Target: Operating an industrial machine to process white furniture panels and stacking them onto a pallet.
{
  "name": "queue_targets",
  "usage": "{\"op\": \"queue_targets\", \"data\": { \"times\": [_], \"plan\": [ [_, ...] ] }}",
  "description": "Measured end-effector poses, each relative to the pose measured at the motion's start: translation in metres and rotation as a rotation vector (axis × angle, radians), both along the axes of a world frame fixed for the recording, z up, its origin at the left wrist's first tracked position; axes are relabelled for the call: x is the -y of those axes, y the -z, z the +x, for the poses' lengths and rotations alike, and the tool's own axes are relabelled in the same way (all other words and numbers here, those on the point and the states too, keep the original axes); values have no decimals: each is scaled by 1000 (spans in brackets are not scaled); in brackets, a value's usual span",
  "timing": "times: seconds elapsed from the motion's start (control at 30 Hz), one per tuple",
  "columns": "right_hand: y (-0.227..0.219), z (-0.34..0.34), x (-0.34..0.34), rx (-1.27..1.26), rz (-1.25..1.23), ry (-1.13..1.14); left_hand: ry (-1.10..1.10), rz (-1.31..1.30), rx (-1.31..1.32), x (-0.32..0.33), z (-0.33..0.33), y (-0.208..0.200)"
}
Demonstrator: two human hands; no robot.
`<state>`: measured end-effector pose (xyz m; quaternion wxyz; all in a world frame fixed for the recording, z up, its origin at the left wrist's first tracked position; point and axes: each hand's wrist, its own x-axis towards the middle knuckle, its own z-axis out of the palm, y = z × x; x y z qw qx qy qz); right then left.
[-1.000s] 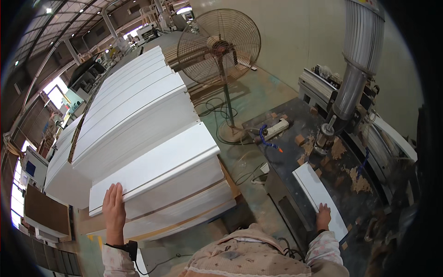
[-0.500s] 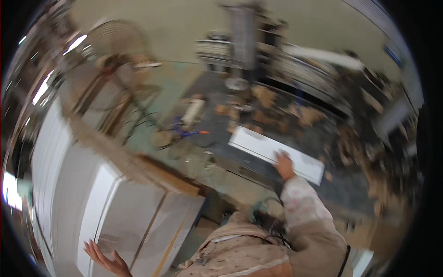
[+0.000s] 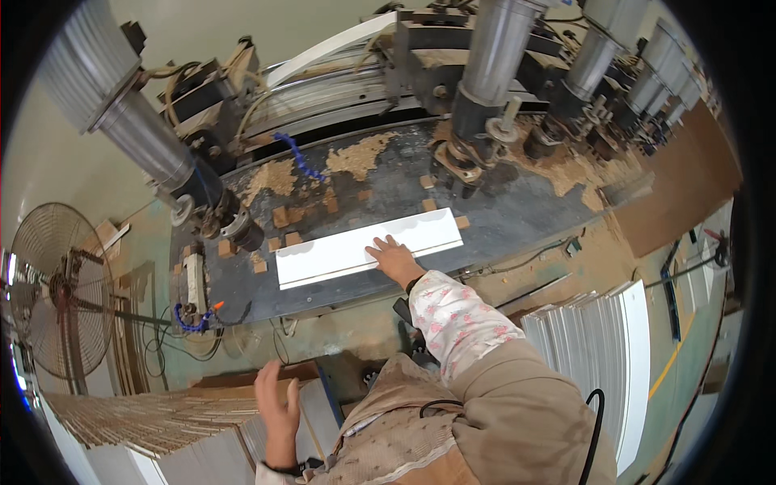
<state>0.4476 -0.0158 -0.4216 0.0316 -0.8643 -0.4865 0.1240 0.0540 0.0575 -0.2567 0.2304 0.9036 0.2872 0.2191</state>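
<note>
My right hand (image 3: 394,259) lies flat on a long white board (image 3: 323,257) that rests on the dark, sawdust-covered machine table (image 3: 501,214). Fingers are spread over the board's middle, not gripping it. My left hand (image 3: 277,402) hovers open with nothing in it, above the corner of a stack of white boards (image 3: 202,453) at the lower left. Small wooden blocks (image 3: 283,218) lie scattered on the table near the board's far edge.
Grey ducts (image 3: 121,105) and the machine's heads (image 3: 477,153) rise behind the table. A standing fan (image 3: 56,299) is at the left. Another stack of white boards (image 3: 606,347) stands at the right, a brown panel (image 3: 687,186) beyond it. Cables trail on the floor.
The view has swung right, from the board stack toward the machine. My left hand has come off the stack and now hovers. My right hand stays on the white board.
</note>
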Motion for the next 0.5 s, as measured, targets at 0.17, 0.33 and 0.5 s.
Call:
{"op": "queue_targets", "data": {
  "times": [0.17,0.33,0.5],
  "plan": [
    [-86,-9,88,-62,407,94,310,-116,-115,-25,97,90],
    [-206,-59,274,364,600,421,448,-26,-271,-37,193,159],
    [-273,-179,459,848,101,1058,461,122,-447,-36,240,183]
  ]
}}
